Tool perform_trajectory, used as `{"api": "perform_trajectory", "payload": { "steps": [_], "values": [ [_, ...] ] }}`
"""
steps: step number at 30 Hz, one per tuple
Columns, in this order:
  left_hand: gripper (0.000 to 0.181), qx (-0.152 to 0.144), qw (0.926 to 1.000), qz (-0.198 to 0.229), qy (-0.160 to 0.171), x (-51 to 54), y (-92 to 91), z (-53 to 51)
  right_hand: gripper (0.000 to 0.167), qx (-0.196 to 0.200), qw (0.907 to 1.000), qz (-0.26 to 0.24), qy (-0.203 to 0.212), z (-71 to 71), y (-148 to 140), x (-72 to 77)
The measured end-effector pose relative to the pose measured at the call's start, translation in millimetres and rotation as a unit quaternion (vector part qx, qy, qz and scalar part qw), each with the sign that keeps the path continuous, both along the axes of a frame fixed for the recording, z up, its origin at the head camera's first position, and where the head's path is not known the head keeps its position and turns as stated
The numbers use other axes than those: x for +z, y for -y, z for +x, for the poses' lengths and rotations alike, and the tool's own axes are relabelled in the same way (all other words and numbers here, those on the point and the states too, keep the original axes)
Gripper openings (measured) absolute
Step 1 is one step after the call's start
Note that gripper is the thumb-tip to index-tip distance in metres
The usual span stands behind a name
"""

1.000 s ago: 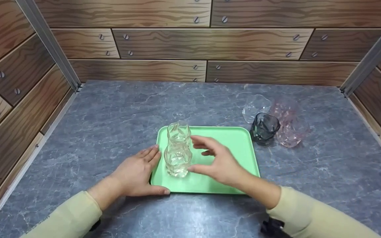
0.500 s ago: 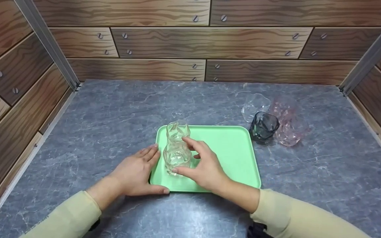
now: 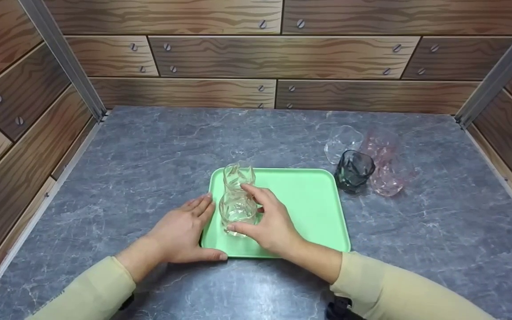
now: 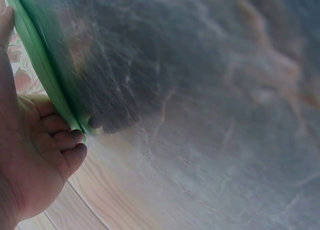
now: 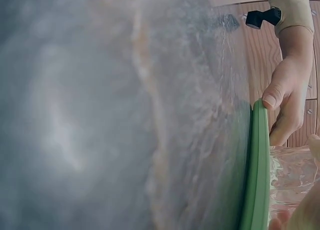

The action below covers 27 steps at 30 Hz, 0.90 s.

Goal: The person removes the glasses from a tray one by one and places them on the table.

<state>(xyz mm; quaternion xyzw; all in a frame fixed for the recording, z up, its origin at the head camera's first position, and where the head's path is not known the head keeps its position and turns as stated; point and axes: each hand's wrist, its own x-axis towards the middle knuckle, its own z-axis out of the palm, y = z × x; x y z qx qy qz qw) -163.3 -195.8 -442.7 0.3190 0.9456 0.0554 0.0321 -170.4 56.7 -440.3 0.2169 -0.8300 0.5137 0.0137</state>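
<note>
On a light green tray (image 3: pixel 302 198), two clear faceted glasses stand one behind the other near the left side. My right hand (image 3: pixel 274 224) grips the front glass (image 3: pixel 238 210) from the right, thumb at its near side and forefinger at its far side. Just behind it, close or touching, is the rear glass (image 3: pixel 239 173). My left hand (image 3: pixel 178 233) rests against the tray's near left corner, fingers along the left edge and thumb along the front edge. In the right wrist view, part of the front glass (image 5: pixel 295 172) shows above the tray rim (image 5: pixel 257 170).
Right of the tray, on the grey marbled table (image 3: pixel 158 146), stand a dark grey glass (image 3: pixel 354 172), a clear glass (image 3: pixel 342 144) and two pink glasses (image 3: pixel 387 178). Wood-patterned walls (image 3: pixel 278 58) enclose the back and sides.
My right hand has moved left, from beside the front glass to a grip around it. The left hand and the tray have stayed in place.
</note>
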Motion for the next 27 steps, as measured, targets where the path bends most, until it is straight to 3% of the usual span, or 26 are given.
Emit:
{"api": "perform_trajectory", "payload": {
  "steps": [27],
  "values": [
    [0.127, 0.002, 1.0000, 0.001, 0.008, 1.4, 0.2, 0.8, 0.078, -0.003, 0.9985, 0.036, -0.039, -2.4, -19.0, 2.5]
  ]
}}
